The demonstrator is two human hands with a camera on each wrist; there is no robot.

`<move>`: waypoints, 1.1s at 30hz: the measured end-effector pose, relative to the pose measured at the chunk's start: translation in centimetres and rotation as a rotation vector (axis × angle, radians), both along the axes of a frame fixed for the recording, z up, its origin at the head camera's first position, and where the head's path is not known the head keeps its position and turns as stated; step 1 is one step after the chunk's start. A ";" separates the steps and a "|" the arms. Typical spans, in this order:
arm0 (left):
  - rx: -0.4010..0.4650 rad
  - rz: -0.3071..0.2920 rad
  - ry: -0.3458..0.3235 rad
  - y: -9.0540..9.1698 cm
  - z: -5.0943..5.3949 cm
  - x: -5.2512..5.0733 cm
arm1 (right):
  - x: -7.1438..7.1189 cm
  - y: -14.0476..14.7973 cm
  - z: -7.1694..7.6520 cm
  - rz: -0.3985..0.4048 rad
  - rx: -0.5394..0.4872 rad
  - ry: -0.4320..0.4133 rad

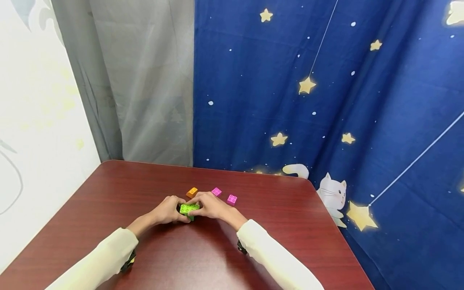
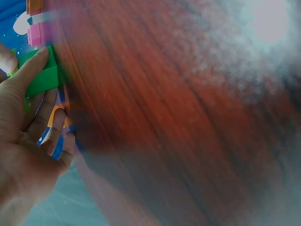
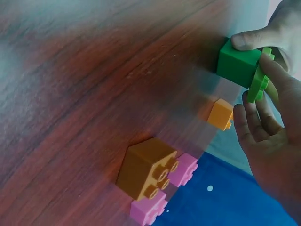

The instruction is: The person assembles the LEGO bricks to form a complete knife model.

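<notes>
In the head view a light green brick with several studs sits on a darker green block, held between both hands over the table. My left hand grips the dark green block, its thumb lying along one face. From the other side, my right hand pinches the thin light green brick at its ends. The two green pieces touch face to face; whether they are fully pressed together I cannot tell.
Just beyond the hands lies an orange brick, with two pink bricks to its right. A brown brick near the pink ones shows in the right wrist view. Curtains hang behind the dark red table.
</notes>
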State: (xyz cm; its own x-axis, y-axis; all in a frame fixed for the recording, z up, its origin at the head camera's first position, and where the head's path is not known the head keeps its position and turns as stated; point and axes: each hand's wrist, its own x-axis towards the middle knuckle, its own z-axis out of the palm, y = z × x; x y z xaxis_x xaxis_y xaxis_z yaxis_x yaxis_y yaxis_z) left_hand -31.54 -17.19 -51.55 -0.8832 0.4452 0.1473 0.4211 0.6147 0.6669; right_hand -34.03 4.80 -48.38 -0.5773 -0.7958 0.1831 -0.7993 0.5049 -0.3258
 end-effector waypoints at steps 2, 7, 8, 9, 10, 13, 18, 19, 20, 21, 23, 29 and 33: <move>-0.008 0.005 0.002 0.0 -0.1 0.0 | 0.0 0.1 -0.2 -0.014 -0.013 -0.024; -0.012 0.006 0.002 0.0 -0.3 0.0 | 0.2 0.2 -0.3 -0.035 -0.040 -0.060; -0.010 0.005 0.000 0.0 -0.3 0.0 | 0.2 0.2 -0.3 -0.037 -0.042 -0.064; -0.010 0.008 -0.002 0.0 -0.3 0.0 | 0.3 0.2 -0.3 -0.038 -0.042 -0.066; -0.010 0.010 0.000 0.0 -0.3 0.0 | 0.2 0.2 -0.3 -0.038 -0.041 -0.068; -0.021 0.020 0.003 0.0 -0.3 0.1 | 0.1 0.1 -0.3 -0.038 -0.036 -0.075; -0.010 0.019 -0.013 0.0 -0.2 0.0 | 0.0 0.2 -0.2 -0.048 -0.018 -0.071; -0.008 0.021 -0.017 0.0 -0.1 0.0 | 0.0 0.2 -0.1 -0.050 -0.017 -0.069; -0.005 0.020 -0.014 0.0 -0.2 -0.1 | 0.1 0.2 0.0 -0.053 -0.013 -0.062; -0.005 0.022 -0.010 0.0 -0.2 -0.1 | 0.0 0.2 0.0 -0.054 -0.015 -0.060; -0.007 0.027 -0.002 0.1 -0.1 -0.2 | 0.0 0.2 0.2 -0.057 -0.012 -0.048; -0.018 0.027 0.012 0.0 -0.1 -0.3 | 0.0 0.2 0.2 -0.076 0.008 -0.018; -0.022 0.012 0.007 0.1 0.0 -0.2 | 0.2 0.3 0.0 -0.096 0.016 -0.026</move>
State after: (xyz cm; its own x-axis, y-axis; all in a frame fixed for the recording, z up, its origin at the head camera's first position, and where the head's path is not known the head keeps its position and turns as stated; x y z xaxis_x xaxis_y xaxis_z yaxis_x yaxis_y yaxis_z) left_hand -31.72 -17.10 -51.59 -0.8874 0.4381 0.1437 0.4183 0.6339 0.6505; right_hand -33.81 5.09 -48.34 -0.6555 -0.7392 0.1547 -0.7383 0.5842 -0.3372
